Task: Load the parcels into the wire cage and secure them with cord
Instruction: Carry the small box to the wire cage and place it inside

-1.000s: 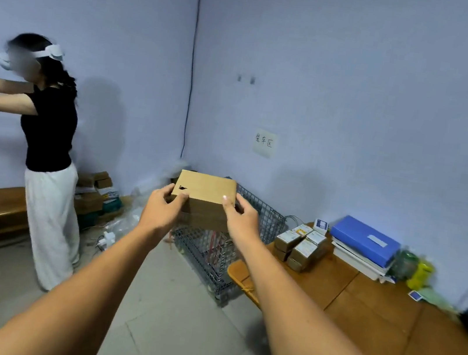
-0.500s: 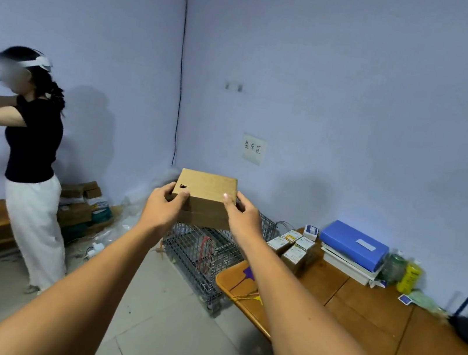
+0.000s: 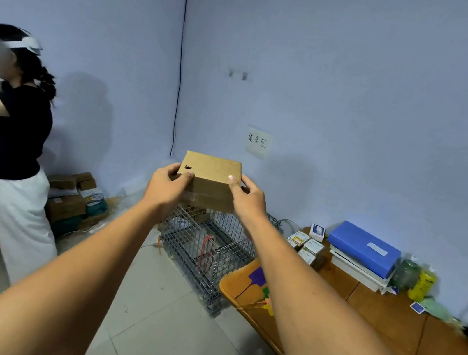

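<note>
I hold a flat, matte brown cardboard parcel (image 3: 209,179) out at arm's length with both arms extended, my left hand (image 3: 167,188) curled round its left corner with the thumb on top beside a small dark tear, my right hand (image 3: 246,197) gripping the right corner the same way, thumb flat on the lid. The parcel hangs in the air above the grey wire-mesh cage (image 3: 209,250), which stands on the pale tiled floor (image 3: 159,334) against the lilac wall; a loop of red cord (image 3: 207,253) shows through its grid. To the right, a glossy orange-brown wooden table (image 3: 388,318) carries small printed cartons (image 3: 306,247) and a smooth blue plastic box (image 3: 364,248). At left, a person in a black top and white trousers (image 3: 14,161) stands by stacked cardboard boxes (image 3: 70,197).
</note>
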